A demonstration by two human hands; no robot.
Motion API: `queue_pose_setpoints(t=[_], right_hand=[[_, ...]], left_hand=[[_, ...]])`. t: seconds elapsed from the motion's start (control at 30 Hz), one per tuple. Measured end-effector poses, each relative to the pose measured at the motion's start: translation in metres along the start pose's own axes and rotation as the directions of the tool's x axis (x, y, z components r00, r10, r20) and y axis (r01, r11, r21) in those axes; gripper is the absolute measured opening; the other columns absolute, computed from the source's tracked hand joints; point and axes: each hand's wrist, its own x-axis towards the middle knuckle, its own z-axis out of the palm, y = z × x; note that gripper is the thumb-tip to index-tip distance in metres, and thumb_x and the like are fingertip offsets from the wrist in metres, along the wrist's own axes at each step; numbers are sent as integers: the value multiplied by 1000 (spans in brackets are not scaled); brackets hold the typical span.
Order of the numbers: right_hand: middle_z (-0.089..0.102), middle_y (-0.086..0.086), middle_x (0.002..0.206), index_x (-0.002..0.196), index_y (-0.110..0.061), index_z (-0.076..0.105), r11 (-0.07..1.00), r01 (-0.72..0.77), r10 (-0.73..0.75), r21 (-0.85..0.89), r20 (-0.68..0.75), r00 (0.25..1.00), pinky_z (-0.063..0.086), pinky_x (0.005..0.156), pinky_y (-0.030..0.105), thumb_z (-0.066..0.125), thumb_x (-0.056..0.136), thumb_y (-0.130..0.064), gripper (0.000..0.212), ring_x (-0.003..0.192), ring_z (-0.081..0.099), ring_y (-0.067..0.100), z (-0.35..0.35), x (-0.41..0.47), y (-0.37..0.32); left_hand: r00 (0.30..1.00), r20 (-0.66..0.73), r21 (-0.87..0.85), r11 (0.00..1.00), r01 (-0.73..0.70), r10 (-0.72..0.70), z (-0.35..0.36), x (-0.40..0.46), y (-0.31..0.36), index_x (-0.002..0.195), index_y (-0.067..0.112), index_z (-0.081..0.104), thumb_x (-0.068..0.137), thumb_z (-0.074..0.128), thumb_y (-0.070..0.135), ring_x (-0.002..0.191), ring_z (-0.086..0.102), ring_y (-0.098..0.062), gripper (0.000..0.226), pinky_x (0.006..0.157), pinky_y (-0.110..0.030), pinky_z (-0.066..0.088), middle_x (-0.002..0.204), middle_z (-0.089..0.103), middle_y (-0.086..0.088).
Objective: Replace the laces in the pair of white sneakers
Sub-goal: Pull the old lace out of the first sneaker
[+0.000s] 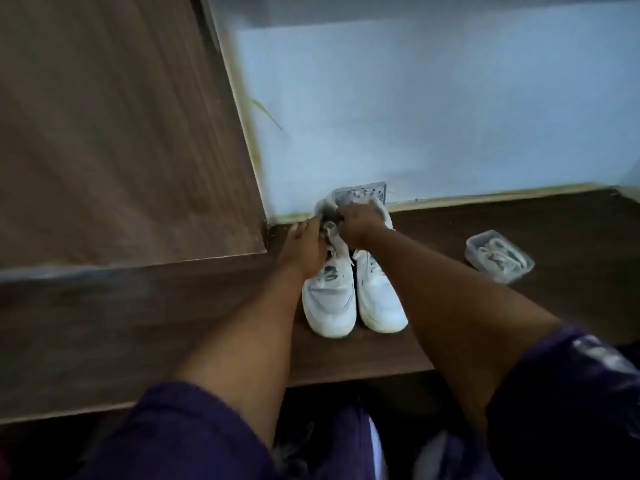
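Two white sneakers stand side by side on a dark wooden desk (502, 323), toes toward me: the left sneaker (329, 299) and the right sneaker (379, 299). Both my hands are at the far, ankle end of the left sneaker. My left hand (306, 247) pinches a white lace (329, 233) near the top eyelets. My right hand (358, 225) is curled over the collar and the same lace. The frame is blurred, so the exact finger holds are unclear. A clear plastic box (498, 256) holding white laces lies to the right.
A tall wooden cabinet side (121, 133) rises on the left, right beside the sneakers. A pale blue wall (433, 116) runs behind, with a grey socket plate (360, 194) just behind the shoes. The desk's front edge lies near my purple sleeves.
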Motion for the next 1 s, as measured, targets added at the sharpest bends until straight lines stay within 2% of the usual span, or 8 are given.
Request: queue_pose_setpoints(t=[0.17, 0.3, 0.4, 0.57, 0.67, 0.77, 0.93, 1.0], right_hand=[[47, 22, 132, 132, -1, 48, 993, 12, -9, 121, -26, 1000, 36, 102, 40, 46, 96, -16, 39, 121, 47, 36, 51, -80, -10], [53, 21, 120, 118, -1, 56, 977, -50, 64, 205, -60, 996, 42, 93, 34, 49, 91, -13, 30, 111, 52, 35, 69, -107, -11], [63, 17, 114, 111, -4, 61, 950, -134, 162, 280, -78, 984, 39, 75, 28, 48, 96, -21, 27, 104, 59, 31, 54, -106, -20], [64, 10, 113, 117, -13, 57, 969, -166, 188, 182, -109, 976, 41, 78, 31, 48, 96, -35, 31, 106, 59, 29, 44, -86, -25], [66, 7, 107, 107, -13, 61, 975, -148, 171, 165, -139, 975, 40, 74, 27, 54, 94, -33, 24, 101, 61, 26, 46, -73, -15], [67, 6, 87, 79, -15, 60, 952, -175, 205, 249, -98, 974, 43, 70, 29, 64, 88, -39, 26, 88, 63, 23, 42, -67, -1], [66, 19, 82, 70, -8, 58, 734, -201, 184, 648, 94, 978, 56, 88, 47, 75, 82, -25, 27, 86, 69, 34, 21, -55, 9], [63, 17, 82, 73, -7, 58, 749, -183, 138, 636, 121, 983, 55, 89, 42, 71, 86, -25, 25, 81, 64, 28, 7, -54, 5]], left_hand=[[999, 17, -317, 947, 54, -52, 13, -67, 15, 140, 3, 40, 92, 48, 1, 126, 47, -30, 49, 101, -23, 38, 140, 47, -21], [991, 119, -172, 982, 75, -55, 9, -95, 10, 147, 13, 32, 95, 47, 13, 135, 38, -31, 55, 107, -31, 31, 151, 35, -13], [992, 106, -197, 977, 83, -63, 3, -90, 8, 141, 13, 42, 93, 47, 8, 125, 48, -32, 48, 97, -31, 38, 144, 44, -12], [981, 42, -319, 928, 194, -191, 1, -66, -10, 127, 18, 56, 95, 48, 15, 110, 60, -30, 32, 92, -38, 51, 125, 61, -10], [951, -9, -518, 815, 260, -310, 7, -47, -15, 112, 18, 64, 96, 53, 20, 91, 63, -18, 19, 62, -23, 53, 108, 66, -2], [908, -47, -678, 681, 277, -417, 22, -42, -17, 96, 18, 65, 92, 62, 18, 83, 61, -14, 5, 62, -19, 45, 92, 66, 2], [918, -328, -367, 925, 95, -224, 30, -47, -16, 93, 19, 57, 86, 65, 24, 84, 55, -12, 12, 68, -24, 38, 100, 60, 5], [922, -362, -259, 965, 44, -139, 32, -50, -12, 103, 19, 59, 87, 63, 29, 95, 59, -18, 19, 73, -27, 41, 109, 61, 1]])
